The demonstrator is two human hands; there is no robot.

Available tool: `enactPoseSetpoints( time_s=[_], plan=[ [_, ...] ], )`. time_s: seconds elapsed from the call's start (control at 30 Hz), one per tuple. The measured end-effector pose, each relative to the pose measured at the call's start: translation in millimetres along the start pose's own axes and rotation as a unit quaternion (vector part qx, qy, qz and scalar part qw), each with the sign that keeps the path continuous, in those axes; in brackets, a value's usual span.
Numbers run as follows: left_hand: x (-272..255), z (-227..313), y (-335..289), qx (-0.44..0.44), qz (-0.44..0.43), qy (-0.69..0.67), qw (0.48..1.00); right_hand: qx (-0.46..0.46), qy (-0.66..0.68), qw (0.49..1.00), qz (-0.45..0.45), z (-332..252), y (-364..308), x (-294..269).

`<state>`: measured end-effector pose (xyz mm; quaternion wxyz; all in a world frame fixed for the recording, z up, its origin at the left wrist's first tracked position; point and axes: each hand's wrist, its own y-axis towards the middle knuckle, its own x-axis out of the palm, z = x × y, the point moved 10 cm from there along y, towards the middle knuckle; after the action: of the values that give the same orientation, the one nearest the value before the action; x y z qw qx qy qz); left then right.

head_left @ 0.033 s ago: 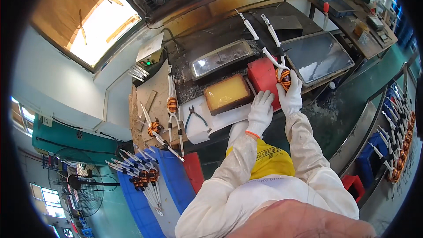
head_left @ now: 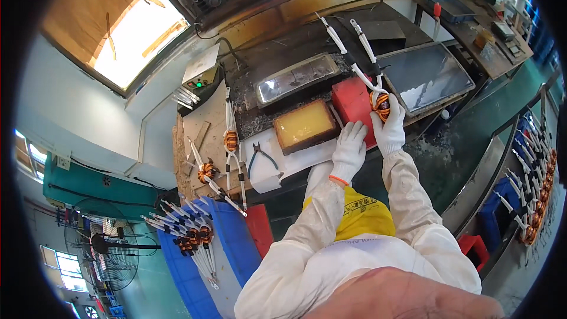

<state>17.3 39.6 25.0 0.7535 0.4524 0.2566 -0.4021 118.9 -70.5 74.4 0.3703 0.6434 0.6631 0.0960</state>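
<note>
My right hand (head_left: 390, 130), in a white glove, is closed around an orange copper-wound toroidal coil (head_left: 380, 106) at the right side of a red box (head_left: 353, 97). The coil's white-sleeved leads (head_left: 361, 74), with black bands and metal lugs, run away from me across the bench. My left hand (head_left: 349, 150), also gloved, rests with outstretched fingers against the near edge of the red box and holds nothing. Left of the box is a dark-rimmed pan of yellowish liquid (head_left: 305, 126). Behind that pan lies a long tray with a shiny silvery surface (head_left: 298, 81).
A dark-surfaced square tray (head_left: 428, 77) adjoins the red box on the right. Two coils (head_left: 231, 140) and cutting pliers (head_left: 257, 156) lie on the bench's left. Blue bins (head_left: 236, 236) with more coils stand lower left; a rack of coils (head_left: 540, 201) is at right.
</note>
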Motion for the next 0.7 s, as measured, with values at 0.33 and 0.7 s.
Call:
enactPoseSetpoints(
  time_s=[0.33, 0.7],
  plan=[
    [-0.5, 0.6, 0.9, -0.005, -0.003, -0.01, 1.0, -0.015, 0.002, 1.0, 0.005, -1.4, 0.7, -0.9],
    [2.1, -3.2, -1.3, -0.008, 0.0, -0.003, 1.0, -0.016, -0.004, 1.0, 0.005, -1.2, -0.9, 0.6]
  ],
)
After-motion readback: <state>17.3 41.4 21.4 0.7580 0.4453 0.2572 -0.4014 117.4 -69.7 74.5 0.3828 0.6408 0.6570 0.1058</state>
